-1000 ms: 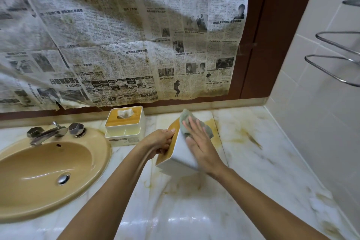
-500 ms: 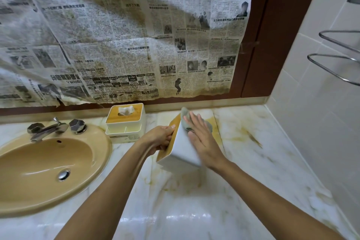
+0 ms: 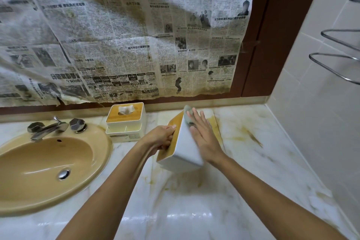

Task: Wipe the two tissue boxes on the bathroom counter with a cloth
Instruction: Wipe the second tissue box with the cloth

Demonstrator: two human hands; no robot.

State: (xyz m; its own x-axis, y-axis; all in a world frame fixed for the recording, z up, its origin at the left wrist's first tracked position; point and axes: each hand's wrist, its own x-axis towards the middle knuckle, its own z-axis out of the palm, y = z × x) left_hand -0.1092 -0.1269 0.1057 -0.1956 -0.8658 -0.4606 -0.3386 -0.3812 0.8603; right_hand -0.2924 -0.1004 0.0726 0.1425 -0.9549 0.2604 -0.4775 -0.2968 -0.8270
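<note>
A white tissue box with a wooden lid is tipped onto its side above the marble counter, lid facing left. My left hand grips it at the lid edge. My right hand lies flat with straight fingers on the box's white side, pressing a grey-green cloth against it; most of the cloth is hidden under the fingers. A second white tissue box with a wooden lid and a tissue poking out stands upright by the back wall, left of my hands.
A tan sink with a chrome tap fills the left of the counter. Stained newspaper covers the mirror behind. A tiled wall with a chrome towel rack closes the right side.
My right hand and the cloth have slid a little along the box's white side towards the far end. My left hand keeps its grip on the tilted box.
</note>
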